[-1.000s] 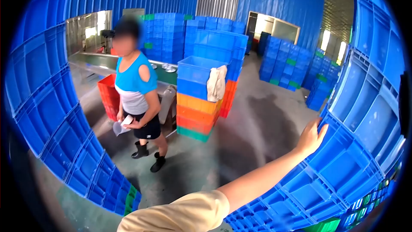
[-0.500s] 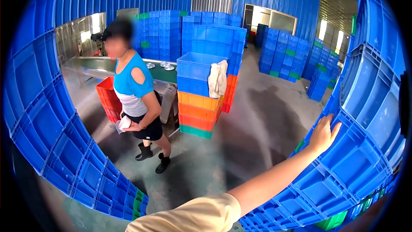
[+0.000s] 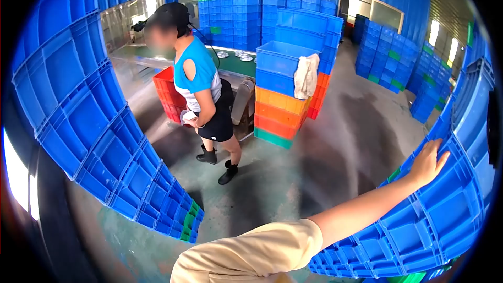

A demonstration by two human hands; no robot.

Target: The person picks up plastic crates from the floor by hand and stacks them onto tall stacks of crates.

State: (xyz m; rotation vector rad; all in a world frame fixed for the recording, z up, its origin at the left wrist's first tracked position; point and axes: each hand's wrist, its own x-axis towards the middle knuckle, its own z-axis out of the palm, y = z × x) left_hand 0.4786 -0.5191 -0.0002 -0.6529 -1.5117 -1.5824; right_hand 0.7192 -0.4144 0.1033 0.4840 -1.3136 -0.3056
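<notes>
My left arm, in a pale yellow sleeve, stretches to the right. My left hand lies against the side of a tall stack of blue plastic crates, near a crate's upper edge. Its thumb stands apart from the other fingers, whose tips are partly hard to make out. Nothing loose shows in this hand. My right hand is out of view.
A co-worker stands ahead, holding a small white item, beside a green conveyor belt with silvery pieces. Another blue crate stack rises at left. A cloth hangs over mixed-colour crates.
The view has turned left and slightly down, so the surroundings appear farther right and higher. My left hand stays against the blue crates. The co-worker's hands are nearer the body.
</notes>
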